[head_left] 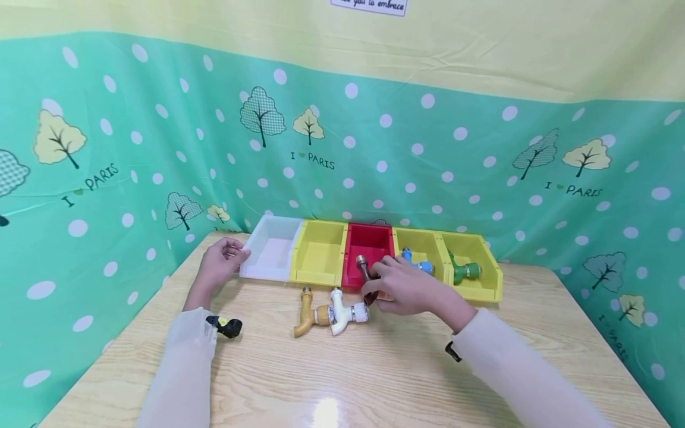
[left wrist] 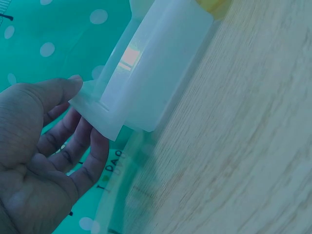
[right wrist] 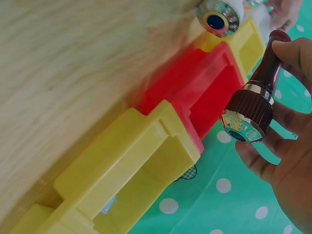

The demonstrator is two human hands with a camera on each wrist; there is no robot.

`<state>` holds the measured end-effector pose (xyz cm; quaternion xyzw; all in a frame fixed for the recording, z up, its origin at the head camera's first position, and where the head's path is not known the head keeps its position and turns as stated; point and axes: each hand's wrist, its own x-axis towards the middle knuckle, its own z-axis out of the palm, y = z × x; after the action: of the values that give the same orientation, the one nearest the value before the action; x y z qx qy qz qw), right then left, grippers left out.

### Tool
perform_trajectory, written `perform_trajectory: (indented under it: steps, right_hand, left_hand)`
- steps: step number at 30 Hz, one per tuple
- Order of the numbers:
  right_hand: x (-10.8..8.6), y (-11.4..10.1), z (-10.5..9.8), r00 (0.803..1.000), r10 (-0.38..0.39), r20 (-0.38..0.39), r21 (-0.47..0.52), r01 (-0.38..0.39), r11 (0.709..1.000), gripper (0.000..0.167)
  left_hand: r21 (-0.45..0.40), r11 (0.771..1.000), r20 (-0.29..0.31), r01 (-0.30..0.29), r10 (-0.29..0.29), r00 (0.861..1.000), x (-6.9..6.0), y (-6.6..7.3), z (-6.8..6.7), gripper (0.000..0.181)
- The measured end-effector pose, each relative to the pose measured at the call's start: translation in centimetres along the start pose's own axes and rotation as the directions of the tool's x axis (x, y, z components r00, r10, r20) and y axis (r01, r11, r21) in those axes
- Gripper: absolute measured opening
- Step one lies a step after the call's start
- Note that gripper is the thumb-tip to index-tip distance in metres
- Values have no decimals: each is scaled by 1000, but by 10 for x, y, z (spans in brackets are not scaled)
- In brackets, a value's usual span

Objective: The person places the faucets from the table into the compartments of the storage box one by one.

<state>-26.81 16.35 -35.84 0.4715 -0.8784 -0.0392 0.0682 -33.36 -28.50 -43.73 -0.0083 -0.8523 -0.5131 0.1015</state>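
My right hand (head_left: 404, 285) grips a dark maroon tap (right wrist: 256, 97), with a ribbed knob and a silver collar, just at the front of the red bin (head_left: 369, 238). In the right wrist view, the thumb lies on its narrow end and other fingers are behind it. My left hand (left wrist: 53, 141) holds the side edge of the white bin (left wrist: 156, 63) at the row's left end, thumb on the rim and fingers beneath. On the table in front of the bins lie an ochre tap (head_left: 306, 315) and a white tap (head_left: 340, 312), close together.
Right of the red bin, one yellow bin (head_left: 417, 238) contains a blue tap (head_left: 423, 266); the end yellow bin (head_left: 489, 291) contains a green tap (head_left: 464, 271). Another yellow bin (head_left: 319, 249) stands between white and red. A patterned cloth (head_left: 401, 148) hangs behind the wooden table (head_left: 299, 380).
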Motion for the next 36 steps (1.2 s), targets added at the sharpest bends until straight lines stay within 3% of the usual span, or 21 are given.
perform_trajectory:
  steps: [15, 28, 36]
  right_hand:
    - [36, 21, 0, 994, 108, 31, 5, -108, 994, 27]
    - [57, 38, 17, 968, 233, 94, 58, -239, 969, 30]
    - [67, 46, 27, 955, 276, 112, 32, -281, 959, 34]
  left_hand:
    - [4, 1000, -6, -5, 5, 1000, -1, -2, 0, 43]
    - [11, 1000, -6, 0, 1, 1000, -3, 0, -1, 44]
    - [-2, 1000, -1, -4, 4, 1000, -2, 2, -1, 44]
